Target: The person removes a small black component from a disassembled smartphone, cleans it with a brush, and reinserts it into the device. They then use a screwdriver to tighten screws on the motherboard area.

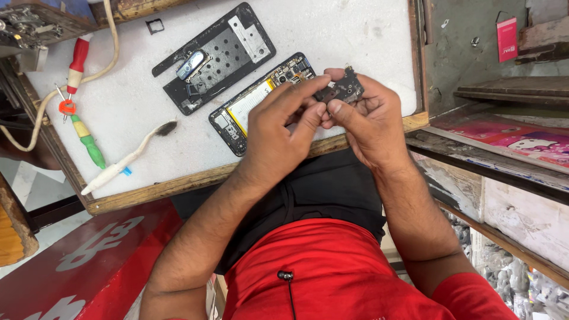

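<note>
Currently both hands are meeting above the near edge of the desk (355,35); right hand (370,121) is pinching a small dark circuit board (345,88) between thumb and fingers, raised clear of the surface; left hand (278,133) is closing its fingertips on the same board from the other side; an opened phone body (252,106) with a yellow-edged battery is lying on the white mat just beyond the left hand, partly hidden by it; a detached black back cover (216,56) is lying farther away, inner side up; a white brush (127,159) is resting near the wooden front rim; a green-handled screwdriver (88,142) and a red-handled screwdriver (76,68) are lying at the far left, well apart from the hands
</note>
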